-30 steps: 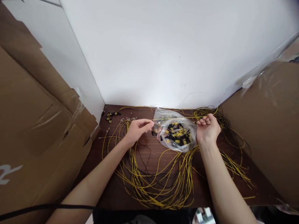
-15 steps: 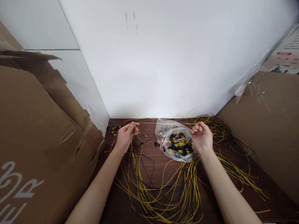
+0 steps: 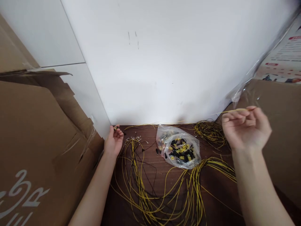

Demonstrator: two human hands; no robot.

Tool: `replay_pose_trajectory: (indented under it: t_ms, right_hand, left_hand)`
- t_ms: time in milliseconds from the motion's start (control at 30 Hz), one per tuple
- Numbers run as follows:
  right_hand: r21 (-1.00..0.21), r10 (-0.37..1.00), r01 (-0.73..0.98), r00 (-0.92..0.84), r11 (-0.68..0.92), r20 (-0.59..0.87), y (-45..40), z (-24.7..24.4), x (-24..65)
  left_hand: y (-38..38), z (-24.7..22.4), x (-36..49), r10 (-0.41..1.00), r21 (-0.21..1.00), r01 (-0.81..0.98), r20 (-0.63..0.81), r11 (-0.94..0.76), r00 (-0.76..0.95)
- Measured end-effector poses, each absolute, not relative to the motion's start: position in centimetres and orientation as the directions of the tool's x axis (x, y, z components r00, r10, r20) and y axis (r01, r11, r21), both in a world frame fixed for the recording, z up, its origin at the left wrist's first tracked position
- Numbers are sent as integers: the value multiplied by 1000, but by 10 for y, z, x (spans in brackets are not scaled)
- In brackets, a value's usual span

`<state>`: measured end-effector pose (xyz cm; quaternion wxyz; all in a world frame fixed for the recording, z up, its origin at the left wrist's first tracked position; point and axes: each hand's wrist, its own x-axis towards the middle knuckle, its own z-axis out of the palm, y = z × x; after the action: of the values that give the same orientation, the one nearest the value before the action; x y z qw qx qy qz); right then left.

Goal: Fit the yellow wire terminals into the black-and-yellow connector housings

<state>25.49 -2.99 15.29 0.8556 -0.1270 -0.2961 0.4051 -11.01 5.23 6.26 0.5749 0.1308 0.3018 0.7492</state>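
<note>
Your right hand pinches the wire, its visible length running leftward near the table's back-right corner; your left hand, farther off by the back-left corner, holds a small connector.

Both bare forearms reach forward, the left hand palm-up with fingers curled toward the thumb, the right hand raised higher, wrist bent back, its fingertips folded in beside the thumb.
</note>
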Motion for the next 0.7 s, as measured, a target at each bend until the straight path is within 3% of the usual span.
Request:
replay_pose_trajectory:
  t_ms: [167, 333, 433, 700]
  right_hand:
    - [-428, 807, -687, 458, 587, 372, -14, 170, 258]
    - [-434, 932, -832, 357, 347, 62, 41, 113, 252]
    - [-388, 938, -884, 326, 260, -116, 63, 78, 247]
    - [-415, 971, -909, 68, -35, -230, 55, 69, 217]
  left_hand:
    - [53, 60, -110, 933, 560, -812, -176, -166, -313]
    - [55, 55, -107, 932, 577, -803, -189, -150, -310]
    - [56, 52, -108, 930, 599, -790, -201, -131, -307]
    - [60, 43, -114, 912, 732, -679, -241, -54, -332]
